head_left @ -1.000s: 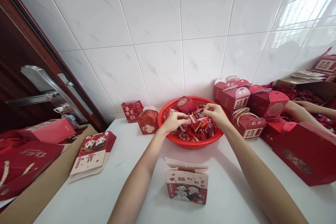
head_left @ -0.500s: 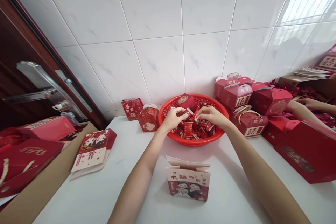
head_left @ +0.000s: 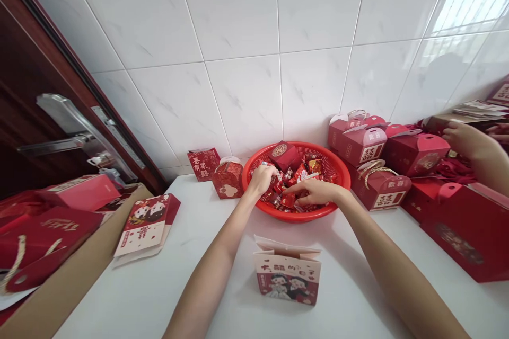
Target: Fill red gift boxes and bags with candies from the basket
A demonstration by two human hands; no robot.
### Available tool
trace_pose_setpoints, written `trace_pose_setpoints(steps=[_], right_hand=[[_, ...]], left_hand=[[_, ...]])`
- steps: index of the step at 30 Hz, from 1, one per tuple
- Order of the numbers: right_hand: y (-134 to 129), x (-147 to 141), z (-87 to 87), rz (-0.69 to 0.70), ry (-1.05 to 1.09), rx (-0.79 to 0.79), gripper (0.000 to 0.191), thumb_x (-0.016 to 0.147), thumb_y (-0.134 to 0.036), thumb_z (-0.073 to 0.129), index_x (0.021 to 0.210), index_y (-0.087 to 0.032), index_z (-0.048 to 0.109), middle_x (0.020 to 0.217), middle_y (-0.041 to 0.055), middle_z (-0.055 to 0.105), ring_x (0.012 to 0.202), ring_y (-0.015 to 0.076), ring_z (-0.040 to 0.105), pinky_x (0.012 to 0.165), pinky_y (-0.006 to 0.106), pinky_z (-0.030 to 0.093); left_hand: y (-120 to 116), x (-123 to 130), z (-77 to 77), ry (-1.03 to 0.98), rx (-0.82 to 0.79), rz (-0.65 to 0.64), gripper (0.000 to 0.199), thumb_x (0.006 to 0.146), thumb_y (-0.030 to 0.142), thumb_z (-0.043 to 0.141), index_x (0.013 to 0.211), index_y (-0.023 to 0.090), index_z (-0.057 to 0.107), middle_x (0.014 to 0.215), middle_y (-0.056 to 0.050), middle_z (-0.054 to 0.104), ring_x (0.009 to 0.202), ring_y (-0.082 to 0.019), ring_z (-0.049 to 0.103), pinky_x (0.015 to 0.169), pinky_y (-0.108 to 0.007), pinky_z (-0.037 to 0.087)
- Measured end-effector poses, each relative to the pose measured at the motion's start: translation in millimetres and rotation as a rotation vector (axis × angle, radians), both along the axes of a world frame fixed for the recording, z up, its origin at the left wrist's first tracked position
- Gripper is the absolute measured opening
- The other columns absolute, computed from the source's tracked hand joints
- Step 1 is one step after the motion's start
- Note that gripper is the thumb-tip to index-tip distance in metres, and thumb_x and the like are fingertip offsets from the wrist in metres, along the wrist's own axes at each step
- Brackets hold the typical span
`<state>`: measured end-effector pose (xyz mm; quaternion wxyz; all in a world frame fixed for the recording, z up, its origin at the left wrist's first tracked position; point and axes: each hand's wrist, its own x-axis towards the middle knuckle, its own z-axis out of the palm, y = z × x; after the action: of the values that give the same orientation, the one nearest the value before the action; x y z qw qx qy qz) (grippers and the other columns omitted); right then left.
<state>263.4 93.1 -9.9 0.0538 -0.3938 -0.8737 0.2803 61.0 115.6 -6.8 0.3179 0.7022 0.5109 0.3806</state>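
Note:
A red plastic basket [head_left: 294,217] holds a heap of wrapped candies [head_left: 288,200], most of them in red wrappers. My left hand [head_left: 261,179] is over the basket's left side, its fingers closed on a small patterned candy that they partly cover. My right hand [head_left: 316,192] reaches into the heap from the right with thumb and fingers apart, touching the candies; its fingertips are partly hidden among the wrappers. A small dark red box [head_left: 285,155] lies in the back of the basket. In front of the basket, a paper gift box [head_left: 287,278] with a cartoon couple stands upright, its top flaps up.
Red gift boxes [head_left: 382,185] are stacked to the right, beside a large red box [head_left: 469,228]. Two small boxes [head_left: 227,179] stand left of the basket. A cartoon box [head_left: 145,222] lies near a cardboard carton [head_left: 91,259]. Another person's hand [head_left: 469,140] is at far right.
My right hand has lowered into the candies and its fingers have spread from a pinch. My left hand has drawn slightly left, still closed. The other person's hand has risen.

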Motion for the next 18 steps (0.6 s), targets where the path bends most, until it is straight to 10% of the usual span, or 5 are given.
trace_pose_setpoints(steps=[8,18], right_hand=[[-5,-3,1.4,0.015,-0.161,-0.012,0.070,0.081,-0.031,0.065,0.149,-0.035,0.048,0.116,0.0049,0.073,0.099,0.0273,0.067,0.085,0.032,0.047],[0,-3,-3.0,-0.068,0.174,-0.087,0.018,0.080,-0.031,0.063,0.086,-0.018,0.075,0.078,0.0032,0.074,0.070,0.0185,0.065,0.066,0.027,0.048]], left_hand=[[-3,3,-3.6,0.056,-0.108,-0.044,0.044,0.080,0.042,0.049,0.041,0.022,0.046,0.041,0.000,0.054,0.047,-0.013,0.052,0.060,-0.027,0.043],[-10,5,6.5,0.082,-0.025,-0.122,0.037,0.084,0.037,0.053,0.052,0.019,0.052,0.048,0.004,0.056,0.042,-0.010,0.048,0.049,-0.023,0.038]])
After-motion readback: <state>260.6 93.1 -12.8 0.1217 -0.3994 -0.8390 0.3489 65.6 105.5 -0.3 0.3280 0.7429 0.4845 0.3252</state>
